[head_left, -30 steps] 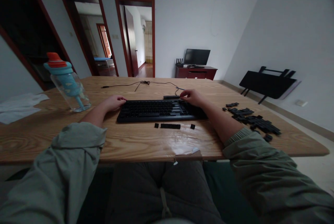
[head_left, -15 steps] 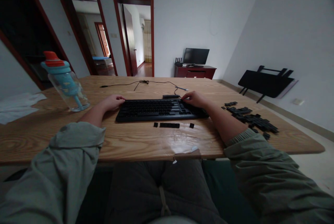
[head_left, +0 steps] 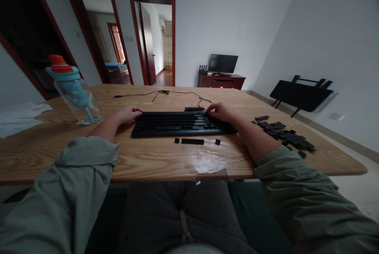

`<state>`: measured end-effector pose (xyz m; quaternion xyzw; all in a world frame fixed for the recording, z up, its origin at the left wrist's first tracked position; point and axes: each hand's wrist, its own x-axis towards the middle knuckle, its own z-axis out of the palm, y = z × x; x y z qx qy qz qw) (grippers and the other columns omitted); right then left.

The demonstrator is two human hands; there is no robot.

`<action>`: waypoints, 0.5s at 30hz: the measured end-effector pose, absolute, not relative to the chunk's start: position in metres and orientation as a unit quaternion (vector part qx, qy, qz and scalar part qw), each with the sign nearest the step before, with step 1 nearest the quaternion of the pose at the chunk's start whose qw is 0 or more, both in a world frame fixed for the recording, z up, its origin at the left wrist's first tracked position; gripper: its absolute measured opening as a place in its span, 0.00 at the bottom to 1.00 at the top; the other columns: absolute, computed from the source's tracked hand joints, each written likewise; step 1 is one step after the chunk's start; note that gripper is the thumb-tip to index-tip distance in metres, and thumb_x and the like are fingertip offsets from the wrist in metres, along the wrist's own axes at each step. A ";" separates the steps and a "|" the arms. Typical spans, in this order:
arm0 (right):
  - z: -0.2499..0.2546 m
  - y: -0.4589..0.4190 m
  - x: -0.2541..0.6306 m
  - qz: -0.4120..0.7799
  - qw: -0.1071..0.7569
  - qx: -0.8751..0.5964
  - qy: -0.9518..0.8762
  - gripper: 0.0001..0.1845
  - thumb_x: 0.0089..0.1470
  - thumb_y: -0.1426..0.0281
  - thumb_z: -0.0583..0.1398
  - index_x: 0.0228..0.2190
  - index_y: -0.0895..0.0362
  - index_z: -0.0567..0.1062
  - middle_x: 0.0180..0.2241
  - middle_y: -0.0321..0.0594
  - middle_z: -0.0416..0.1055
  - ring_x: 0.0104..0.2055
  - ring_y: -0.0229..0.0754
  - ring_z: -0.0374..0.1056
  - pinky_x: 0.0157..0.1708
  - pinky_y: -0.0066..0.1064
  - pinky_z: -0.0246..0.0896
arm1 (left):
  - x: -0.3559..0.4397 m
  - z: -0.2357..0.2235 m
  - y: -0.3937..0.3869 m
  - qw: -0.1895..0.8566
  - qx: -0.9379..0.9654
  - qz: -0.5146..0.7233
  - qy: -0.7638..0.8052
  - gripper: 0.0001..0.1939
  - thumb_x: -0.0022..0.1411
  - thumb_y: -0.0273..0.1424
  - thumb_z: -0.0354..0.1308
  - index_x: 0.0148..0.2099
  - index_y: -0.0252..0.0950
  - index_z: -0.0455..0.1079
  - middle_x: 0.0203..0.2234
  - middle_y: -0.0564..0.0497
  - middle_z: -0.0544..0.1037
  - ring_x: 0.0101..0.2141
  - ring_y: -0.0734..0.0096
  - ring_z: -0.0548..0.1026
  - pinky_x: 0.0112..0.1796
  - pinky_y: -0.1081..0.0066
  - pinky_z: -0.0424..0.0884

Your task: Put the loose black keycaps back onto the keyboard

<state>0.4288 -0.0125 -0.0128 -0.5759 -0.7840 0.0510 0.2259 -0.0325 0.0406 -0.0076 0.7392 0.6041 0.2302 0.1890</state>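
A black keyboard (head_left: 177, 124) lies across the middle of the wooden table (head_left: 148, 159). My left hand (head_left: 128, 113) rests curled on the keyboard's left end, gripping its corner. At the keyboard's far right corner my right hand (head_left: 220, 111) is bent down over the top row of keys, fingertips pressed together; what they hold is hidden. A long black key and two small ones (head_left: 192, 141) lie in a row just in front of the keyboard. A heap of loose black keycaps (head_left: 286, 134) sits to the right of my right forearm.
A clear bottle with a blue and orange lid (head_left: 75, 94) stands at the left, a white cloth (head_left: 17, 113) beyond it. The keyboard's cable (head_left: 166, 93) runs over the far side of the table. A folded black table (head_left: 302, 95) leans on the right wall.
Both hands stay where they were on the keyboard; the right hand's fingers have shifted only slightly. The view has tilted a little.
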 end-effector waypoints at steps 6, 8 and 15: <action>-0.014 -0.012 0.430 0.051 0.216 -0.570 -0.791 0.11 0.57 0.72 0.62 0.41 0.54 0.83 0.39 0.40 0.81 0.38 0.42 0.75 0.40 0.29 0.67 | -0.028 -0.004 0.035 0.190 0.733 0.231 0.611 0.14 0.48 0.39 0.59 0.33 0.37 0.78 0.30 0.48 0.82 0.36 0.59 0.77 0.38 0.68 0.72; -0.014 -0.011 0.430 0.045 0.209 -0.572 -0.792 0.11 0.57 0.71 0.63 0.41 0.54 0.83 0.39 0.40 0.81 0.38 0.42 0.75 0.40 0.29 0.67 | -0.027 -0.003 0.034 0.189 0.735 0.234 0.608 0.13 0.48 0.39 0.60 0.33 0.37 0.78 0.30 0.48 0.82 0.36 0.58 0.78 0.38 0.68 0.72; -0.009 -0.014 0.424 0.017 0.180 -0.582 -0.793 0.12 0.58 0.70 0.62 0.43 0.54 0.84 0.38 0.43 0.81 0.37 0.44 0.75 0.41 0.32 0.68 | -0.028 -0.005 0.035 0.208 0.723 0.247 0.611 0.12 0.49 0.37 0.60 0.34 0.36 0.79 0.28 0.47 0.81 0.33 0.59 0.77 0.36 0.67 0.71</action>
